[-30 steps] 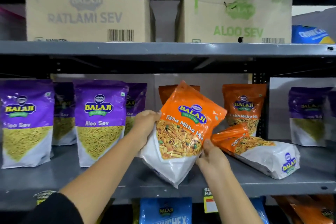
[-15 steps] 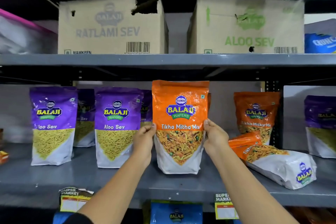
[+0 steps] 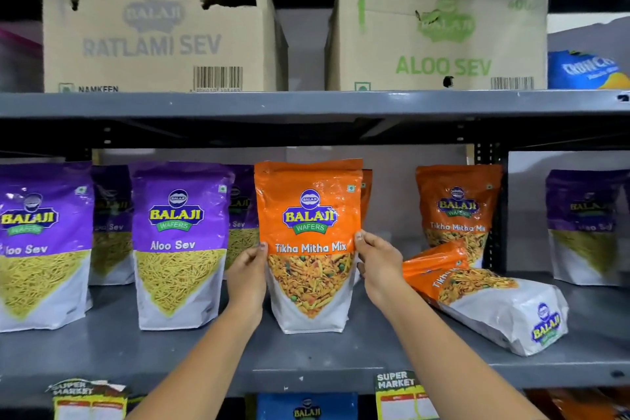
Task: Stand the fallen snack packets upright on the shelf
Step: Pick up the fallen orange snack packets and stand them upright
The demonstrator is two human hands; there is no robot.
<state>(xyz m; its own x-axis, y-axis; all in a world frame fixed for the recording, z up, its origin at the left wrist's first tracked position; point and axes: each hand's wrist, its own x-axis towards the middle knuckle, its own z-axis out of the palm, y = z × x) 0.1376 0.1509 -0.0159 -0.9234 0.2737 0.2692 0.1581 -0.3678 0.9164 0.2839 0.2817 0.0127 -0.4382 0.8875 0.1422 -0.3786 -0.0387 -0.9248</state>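
Note:
An orange Tikha Mitha Mix packet (image 3: 309,215) stands upright on the grey shelf (image 3: 306,356), its base resting on the board. My left hand (image 3: 247,278) grips its left edge and my right hand (image 3: 376,266) grips its right edge, thumbs on the front. To the right a second orange packet (image 3: 487,297) lies fallen on its side, white base pointing front right. Behind that one another orange packet (image 3: 458,211) stands upright. A further orange packet (image 3: 366,194) peeks out behind the held one.
Purple Aloo Sev packets (image 3: 179,245) (image 3: 42,249) stand at the left, with more behind them, and another (image 3: 584,225) at the far right. Two cardboard boxes (image 3: 160,34) (image 3: 439,34) sit on the upper shelf. Price tags (image 3: 397,394) hang on the shelf's front edge.
The orange packet was tilted in my hands above the shelf; it has since been turned upright and set down on its base. Both hands moved to its side edges.

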